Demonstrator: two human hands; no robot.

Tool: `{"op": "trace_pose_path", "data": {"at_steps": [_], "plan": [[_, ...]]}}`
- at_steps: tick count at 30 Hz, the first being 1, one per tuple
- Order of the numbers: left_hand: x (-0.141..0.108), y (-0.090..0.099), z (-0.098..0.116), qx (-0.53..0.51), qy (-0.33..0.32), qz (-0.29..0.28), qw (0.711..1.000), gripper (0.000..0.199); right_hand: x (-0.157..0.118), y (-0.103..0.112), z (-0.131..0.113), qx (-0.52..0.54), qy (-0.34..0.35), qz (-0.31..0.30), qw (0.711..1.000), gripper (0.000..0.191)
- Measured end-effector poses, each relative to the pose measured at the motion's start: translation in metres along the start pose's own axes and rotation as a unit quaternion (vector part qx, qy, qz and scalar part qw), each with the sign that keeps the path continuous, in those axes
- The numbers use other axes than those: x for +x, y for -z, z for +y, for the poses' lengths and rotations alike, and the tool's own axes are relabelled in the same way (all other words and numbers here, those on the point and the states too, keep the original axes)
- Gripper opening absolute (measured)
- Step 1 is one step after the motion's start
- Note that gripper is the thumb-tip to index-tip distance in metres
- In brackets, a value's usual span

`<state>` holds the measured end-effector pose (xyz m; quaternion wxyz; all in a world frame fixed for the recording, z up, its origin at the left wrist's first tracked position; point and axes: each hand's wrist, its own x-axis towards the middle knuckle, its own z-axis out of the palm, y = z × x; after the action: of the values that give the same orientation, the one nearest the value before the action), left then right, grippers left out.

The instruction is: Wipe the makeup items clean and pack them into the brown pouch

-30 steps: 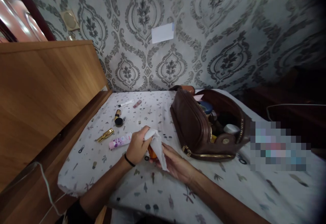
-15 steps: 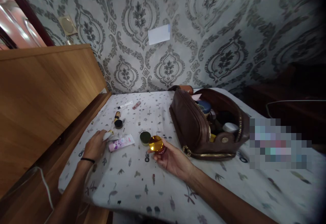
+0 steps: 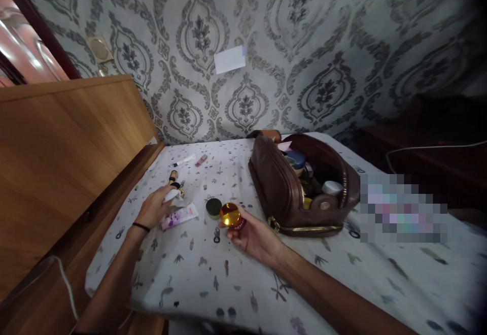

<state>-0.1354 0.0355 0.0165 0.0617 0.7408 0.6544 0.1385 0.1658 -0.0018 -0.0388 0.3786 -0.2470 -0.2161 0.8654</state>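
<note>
Our right hand [image 3: 261,238] has its fingers curled round the amber jar [image 3: 230,214], near the green disc [image 3: 213,208]; our left [image 3: 155,205] pinches a tissue [image 3: 172,196] (fingers nearly together), near the tube [image 3: 181,216].

L hand [image 3: 154,207] has white tissue [image 3: 173,196] nr pinkish tube [image 3: 179,217]; R hand [image 3: 258,238] has amber jar [image 3: 230,215], L of brown bag [image 3: 272,180].

Dim light, dark right edge.
</note>
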Motion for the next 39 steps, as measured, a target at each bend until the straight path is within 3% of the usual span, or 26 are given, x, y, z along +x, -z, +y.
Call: {"op": "trace_pose_path", "data": {"at_steps": [3,6,10,14,21,25,27,30,33,39], "plan": [[0.002,0.002,0.026,-0.032,-0.014,0.065,0.997,0.042,0.0,0.001,0.001,0.002,-0.001,0.003,1.0,0.037],[-0.008,-0.006,0.066,-0.135,-0.099,0.134,0.977,0.04,0.003,0.004,0.004,0.002,0.015,0.013,1.0,0.036],[-0.022,-0.035,0.127,-0.184,-0.284,0.123,0.933,0.05,0.008,0.009,0.008,0.012,0.036,-0.008,0.999,0.037],[-0.017,-0.06,0.159,-0.219,-0.344,0.073,0.91,0.053,0.007,0.013,0.005,0.027,0.055,-0.027,0.998,0.037],[-0.002,-0.073,0.159,-0.331,-0.337,0.12,0.873,0.038,0.002,0.012,-0.001,0.086,0.003,0.013,0.996,0.032],[-0.007,-0.074,0.15,-0.353,-0.305,0.12,0.876,0.032,0.003,0.013,0.003,0.041,-0.04,-0.016,0.998,0.038],[-0.008,-0.073,0.146,-0.344,-0.287,0.123,0.886,0.031,0.002,0.012,0.005,0.025,-0.043,-0.049,0.998,0.042],[-0.003,-0.071,0.139,-0.285,-0.268,0.174,0.904,0.033,-0.001,0.01,0.005,0.017,-0.021,-0.083,0.996,0.043],[0.004,-0.071,0.132,-0.225,-0.26,0.23,0.91,0.035,-0.004,0.006,0.005,0.006,-0.006,-0.076,0.997,0.041],[0.005,-0.073,0.13,-0.199,-0.26,0.264,0.907,0.035,-0.004,0.004,0.006,-0.019,0.015,-0.043,0.999,0.043]]}}
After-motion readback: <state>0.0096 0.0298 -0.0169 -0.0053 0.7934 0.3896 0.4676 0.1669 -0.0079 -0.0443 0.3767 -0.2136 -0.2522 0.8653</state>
